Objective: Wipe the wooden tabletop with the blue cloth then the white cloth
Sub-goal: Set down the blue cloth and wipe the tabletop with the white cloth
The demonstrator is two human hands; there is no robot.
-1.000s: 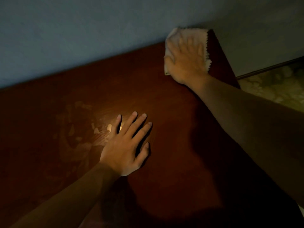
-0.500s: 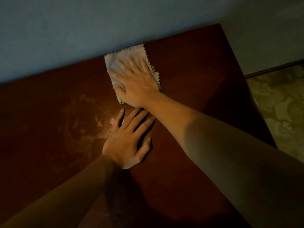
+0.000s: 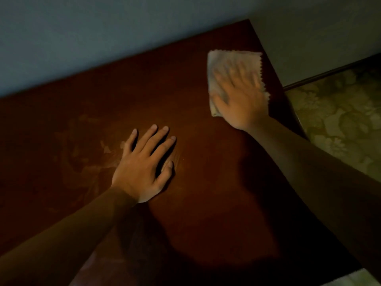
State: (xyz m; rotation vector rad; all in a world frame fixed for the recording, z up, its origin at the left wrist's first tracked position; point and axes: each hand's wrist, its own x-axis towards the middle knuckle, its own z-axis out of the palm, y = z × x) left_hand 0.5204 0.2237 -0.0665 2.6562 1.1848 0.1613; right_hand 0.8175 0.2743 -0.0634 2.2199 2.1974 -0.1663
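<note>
I'm watching through one head camera, looking forward and steeply down from close above the table (image 3: 195, 104); it's taking in the far wall (image 3: 103, 38) and, at right, the floor (image 3: 340, 120).

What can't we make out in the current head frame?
- White cloth: its middle lies hidden under the right hand, which is motion-blurred.
- Blue cloth: nowhere in the head view.
- Wooden tabletop: near part in deep shadow, cut off by the left and bottom edges.
- Tabletop under the left hand: covered by the palm.
</note>
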